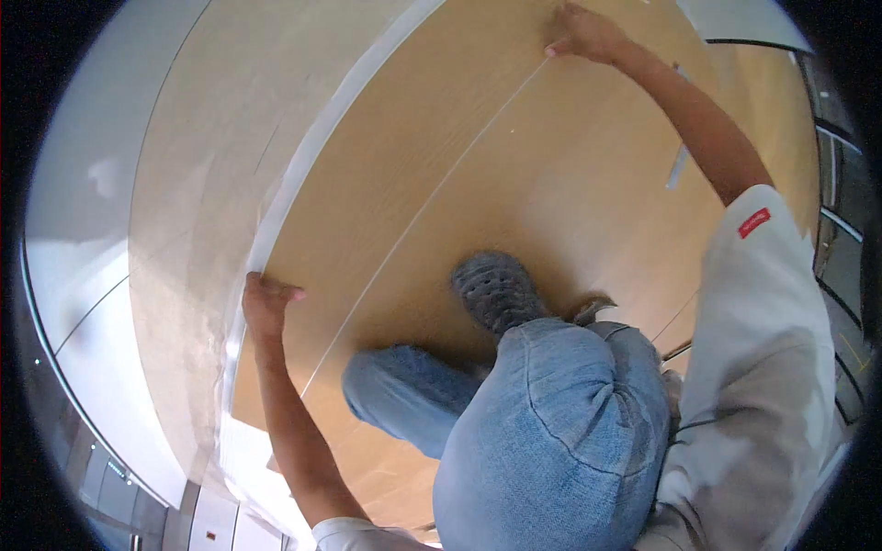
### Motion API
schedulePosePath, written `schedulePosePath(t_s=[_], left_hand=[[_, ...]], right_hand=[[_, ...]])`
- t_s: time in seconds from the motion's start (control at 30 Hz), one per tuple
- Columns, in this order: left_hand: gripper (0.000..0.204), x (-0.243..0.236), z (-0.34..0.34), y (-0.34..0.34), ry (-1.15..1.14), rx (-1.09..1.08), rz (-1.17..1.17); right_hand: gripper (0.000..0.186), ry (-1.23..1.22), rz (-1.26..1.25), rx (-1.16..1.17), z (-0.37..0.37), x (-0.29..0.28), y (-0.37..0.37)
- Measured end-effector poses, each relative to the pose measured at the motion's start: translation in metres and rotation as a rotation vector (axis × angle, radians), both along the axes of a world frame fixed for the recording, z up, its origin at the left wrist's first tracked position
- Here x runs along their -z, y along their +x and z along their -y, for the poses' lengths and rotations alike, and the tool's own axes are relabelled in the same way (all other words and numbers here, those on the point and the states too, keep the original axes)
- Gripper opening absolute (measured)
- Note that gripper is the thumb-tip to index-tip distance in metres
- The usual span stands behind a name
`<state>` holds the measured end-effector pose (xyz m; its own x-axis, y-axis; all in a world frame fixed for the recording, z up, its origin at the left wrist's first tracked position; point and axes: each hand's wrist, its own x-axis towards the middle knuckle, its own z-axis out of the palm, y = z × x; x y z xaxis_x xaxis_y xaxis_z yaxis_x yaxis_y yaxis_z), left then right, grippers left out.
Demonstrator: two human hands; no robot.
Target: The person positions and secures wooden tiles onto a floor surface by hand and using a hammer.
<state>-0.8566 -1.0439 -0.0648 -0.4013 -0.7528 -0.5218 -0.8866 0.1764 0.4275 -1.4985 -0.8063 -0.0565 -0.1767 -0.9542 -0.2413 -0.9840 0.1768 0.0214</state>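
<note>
We crouch on a large, flat, light-wood plank (pixel 551 184) that lies on the floor and fills the middle of the view. Its long axis runs from the lower left, near our left hand, up to the upper right, where our right hand rests. A thin pale seam line (pixel 423 211) follows the same direction across the surface.

Our left hand (pixel 266 303) is curled over the near long edge of the plank – the fingers lie on top, bent and close together, and the thumb seems to go under the edge, though we cannot see it well. Just beside this edge runs a long whitish strip (pixel 303 165), and beyond it there is a paler wooden surface (pixel 193 184). Our right hand (pixel 583 35) is stretched far out, with the fingers pressed together and the tips flat on the wood at the upper end of the seam line; it pinches nothing.

Our foot in a grey perforated clog (pixel 496 289) stands on the plank, and our knees in blue jeans (pixel 551 432) are bent above it.

We judge the plank to be stiff and rather heavy, with a smooth face that can be slippery under the palm – so the flat surface gives little hold. The edges are the better place to take it, one hand on each side and well apart along the length, as a long board may swing or bend a little when only one end is lifted. While our weight stands on it, it will hardly move.
</note>
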Motion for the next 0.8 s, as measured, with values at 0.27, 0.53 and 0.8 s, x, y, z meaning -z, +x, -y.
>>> schedulePosePath(t_s=[0.27, 0.53, 0.8], left_hand=[[0.023, 0.027, 0.004, 0.021, -0.209, 0.131, -0.201], [0.023, 0.017, 0.002, 0.019, 0.037, -0.148, -0.143], [0.024, 0.023, 0.001, 0.021, -0.21, 0.044, -0.158]], right_hand=[[0.014, -0.007, 0.44, 0.599, -0.214, 0.033, 0.148], [0.029, 0.779, 0.706, 0.714, -0.47, -0.05, 0.332], [0.038, 0.407, 0.824, 0.956, -0.421, -0.002, 0.354]])
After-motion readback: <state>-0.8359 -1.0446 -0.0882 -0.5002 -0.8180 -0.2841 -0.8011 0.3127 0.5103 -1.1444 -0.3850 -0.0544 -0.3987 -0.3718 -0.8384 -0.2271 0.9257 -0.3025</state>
